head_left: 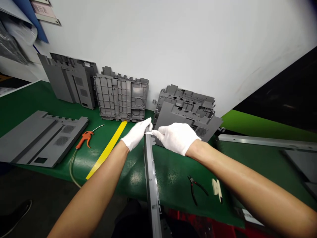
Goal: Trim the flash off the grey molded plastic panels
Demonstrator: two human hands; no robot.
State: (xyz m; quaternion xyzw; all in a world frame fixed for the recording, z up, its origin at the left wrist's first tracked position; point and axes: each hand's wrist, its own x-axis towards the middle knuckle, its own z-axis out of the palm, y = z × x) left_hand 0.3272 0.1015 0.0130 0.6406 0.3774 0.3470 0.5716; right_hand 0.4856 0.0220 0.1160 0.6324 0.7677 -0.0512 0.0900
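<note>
A grey plastic panel [150, 178] stands on its edge, its narrow side toward me, running from the bench down to my body. My left hand [136, 135], in a white glove, is closed on the panel's far end. My right hand [177, 138], also white-gloved, pinches a small knife; its thin pointed blade [148, 133] lies at the panel's far top edge, close to the left fingers. The knife's handle is hidden inside the right glove.
Several grey panels [121, 97] lean against the white wall, with another panel [42, 138] flat at left. An orange air blow gun [85, 138] lies beside a yellow strip [107, 148]. Nippers [194, 188] rest at right on the green bench, near a conveyor [267, 158].
</note>
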